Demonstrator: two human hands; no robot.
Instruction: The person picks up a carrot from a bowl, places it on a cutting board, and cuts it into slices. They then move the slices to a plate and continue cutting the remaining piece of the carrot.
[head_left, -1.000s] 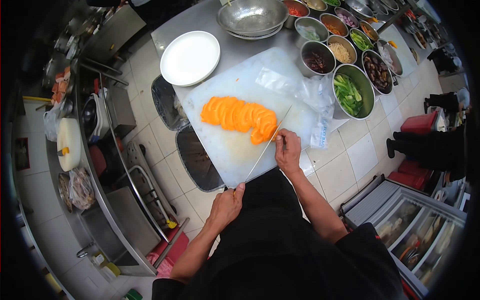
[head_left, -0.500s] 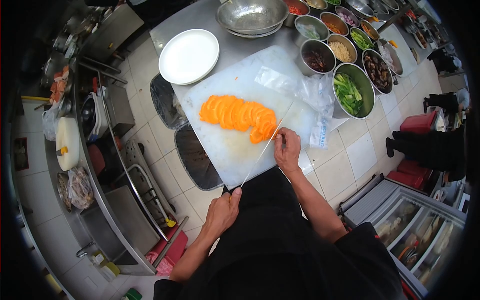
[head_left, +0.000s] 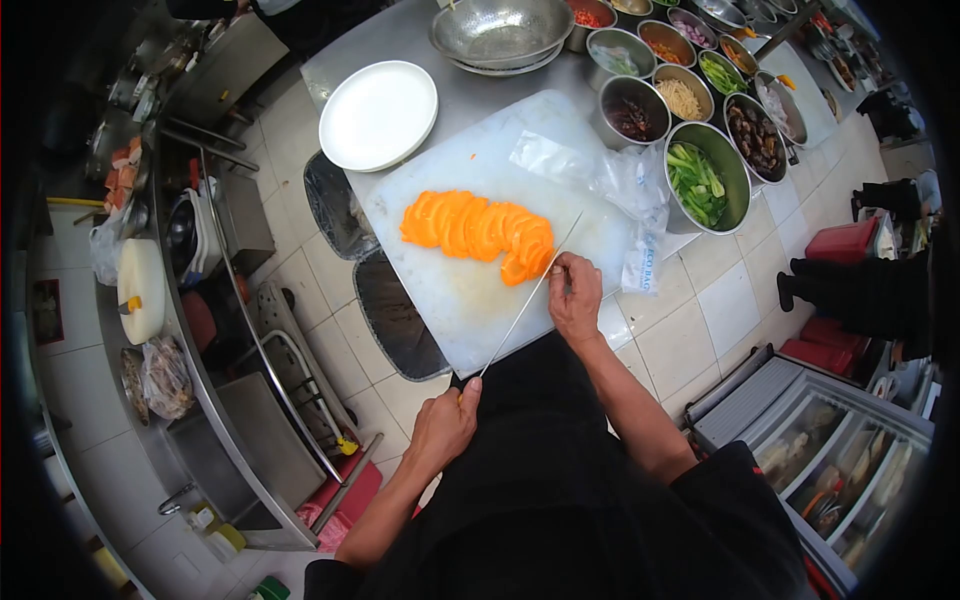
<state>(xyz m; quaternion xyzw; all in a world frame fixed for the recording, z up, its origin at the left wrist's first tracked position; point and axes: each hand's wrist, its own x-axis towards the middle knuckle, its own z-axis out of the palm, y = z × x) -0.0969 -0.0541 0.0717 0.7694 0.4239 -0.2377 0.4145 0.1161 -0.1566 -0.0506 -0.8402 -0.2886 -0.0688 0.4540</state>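
A knife point(head_left: 518, 316) is gripped at its handle by my left hand point(head_left: 447, 425), near the front edge of the white cutting board point(head_left: 470, 310). Its thin blade slants up to the right, past the end of the carrot slices. The orange carrot slices point(head_left: 470, 225) lie overlapped in a row across the board. My right hand point(head_left: 575, 297) is beside the blade at the right end of the row, its fingers curled and pressed together. Whatever its fingertips pinch is hidden from me.
A white plate point(head_left: 378, 115) and a metal colander point(head_left: 500, 30) stand behind the board. A clear plastic bag point(head_left: 600, 180) lies on its right side, beside a pot of green vegetables point(head_left: 745, 200) and several ingredient tins. Lined bins point(head_left: 400, 320) are at left; a person point(head_left: 850, 290) stands far right.
The view has shifted very slightly. Both hands, the knife and the carrot slices stay almost where they were.
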